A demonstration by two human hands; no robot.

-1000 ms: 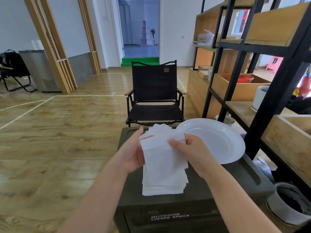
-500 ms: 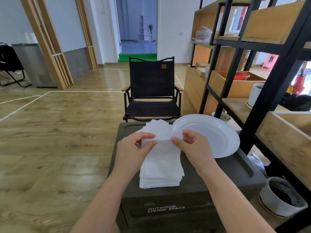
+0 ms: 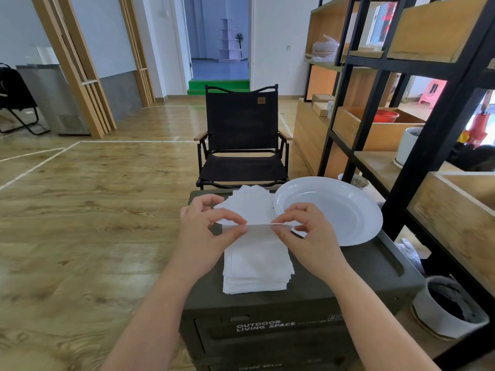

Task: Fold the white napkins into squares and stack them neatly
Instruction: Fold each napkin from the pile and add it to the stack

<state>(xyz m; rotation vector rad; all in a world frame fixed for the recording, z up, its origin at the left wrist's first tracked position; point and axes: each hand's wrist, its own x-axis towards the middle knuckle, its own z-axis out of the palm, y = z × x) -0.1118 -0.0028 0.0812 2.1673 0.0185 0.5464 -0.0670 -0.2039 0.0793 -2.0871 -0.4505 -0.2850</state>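
A single white napkin [image 3: 259, 224] is stretched level between my two hands, seen edge-on as a thin line. My left hand [image 3: 205, 231] pinches its left end with thumb and fingertips, and my right hand [image 3: 305, 232] pinches its right end. Directly below lies a stack of several white napkins [image 3: 255, 266] on the dark green box lid [image 3: 356, 274]. More white napkins [image 3: 250, 203] lie spread at the far side of the lid, behind my hands.
A white plate [image 3: 348, 210] sits on the box's right side, overhanging its edge. A black folding chair [image 3: 241, 145] stands just beyond the box. A black-framed wooden shelf unit [image 3: 417, 145] rises close on the right, with a pot [image 3: 450, 309] on the floor beside it.
The napkin that hung down in front of me a second ago now lies flat and taut between both hands, which have moved apart and lowered over the stack.
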